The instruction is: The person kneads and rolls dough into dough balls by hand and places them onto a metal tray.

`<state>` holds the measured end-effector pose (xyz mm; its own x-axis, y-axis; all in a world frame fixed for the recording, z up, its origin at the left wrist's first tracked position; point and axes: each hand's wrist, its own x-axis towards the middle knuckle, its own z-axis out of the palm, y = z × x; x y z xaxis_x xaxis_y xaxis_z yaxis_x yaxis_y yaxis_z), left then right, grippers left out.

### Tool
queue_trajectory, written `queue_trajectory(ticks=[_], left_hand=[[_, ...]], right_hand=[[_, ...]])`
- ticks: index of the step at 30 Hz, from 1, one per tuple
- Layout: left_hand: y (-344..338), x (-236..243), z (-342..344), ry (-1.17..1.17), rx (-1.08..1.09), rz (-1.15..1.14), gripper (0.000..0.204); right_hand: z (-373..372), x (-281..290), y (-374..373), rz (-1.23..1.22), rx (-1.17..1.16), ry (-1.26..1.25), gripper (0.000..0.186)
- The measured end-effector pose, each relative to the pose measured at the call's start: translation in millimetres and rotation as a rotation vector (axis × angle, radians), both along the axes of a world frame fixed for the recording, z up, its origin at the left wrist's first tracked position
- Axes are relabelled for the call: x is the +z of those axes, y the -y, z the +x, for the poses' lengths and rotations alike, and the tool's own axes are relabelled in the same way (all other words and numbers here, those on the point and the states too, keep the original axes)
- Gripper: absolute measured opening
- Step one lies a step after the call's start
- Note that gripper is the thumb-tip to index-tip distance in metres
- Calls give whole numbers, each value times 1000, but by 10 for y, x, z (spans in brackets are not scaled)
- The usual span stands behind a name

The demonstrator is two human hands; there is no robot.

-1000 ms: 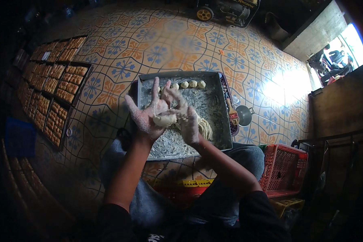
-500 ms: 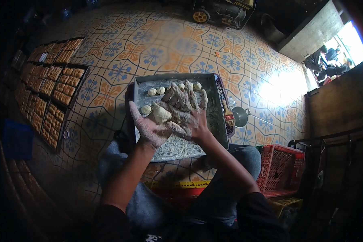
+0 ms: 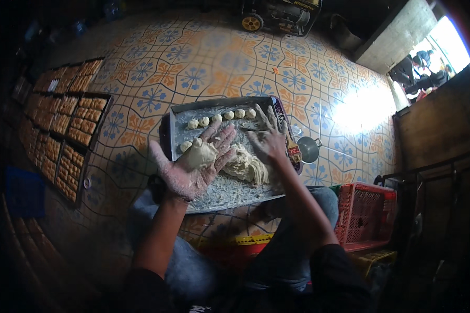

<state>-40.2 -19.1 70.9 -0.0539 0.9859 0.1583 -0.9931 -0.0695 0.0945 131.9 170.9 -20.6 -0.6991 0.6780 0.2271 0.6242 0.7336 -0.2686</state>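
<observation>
Dough (image 3: 202,155), pale and ragged, rests on the left hand (image 3: 185,176), fingers apart. Toward two o'clock, the right hand (image 3: 270,143) is spread wide.

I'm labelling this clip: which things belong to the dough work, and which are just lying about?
In the job: left hand, dough piece on its palm, right hand, dough balls, larger dough mass, grey tray.
Apparently lying about: red crate, wheeled machine, browned rolls.
</observation>
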Motion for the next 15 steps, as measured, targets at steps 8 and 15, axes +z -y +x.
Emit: queue_trajectory(ticks=[8, 15], left_hand=[[-34, -350, -62, -608, 111, 12, 124], [-169, -528, 102, -1813, 520, 75, 82]], right_hand=[[-378, -89, 431, -1574, 33, -1133, 98], [-649, 397, 1116, -1975, 114, -1437, 92]])
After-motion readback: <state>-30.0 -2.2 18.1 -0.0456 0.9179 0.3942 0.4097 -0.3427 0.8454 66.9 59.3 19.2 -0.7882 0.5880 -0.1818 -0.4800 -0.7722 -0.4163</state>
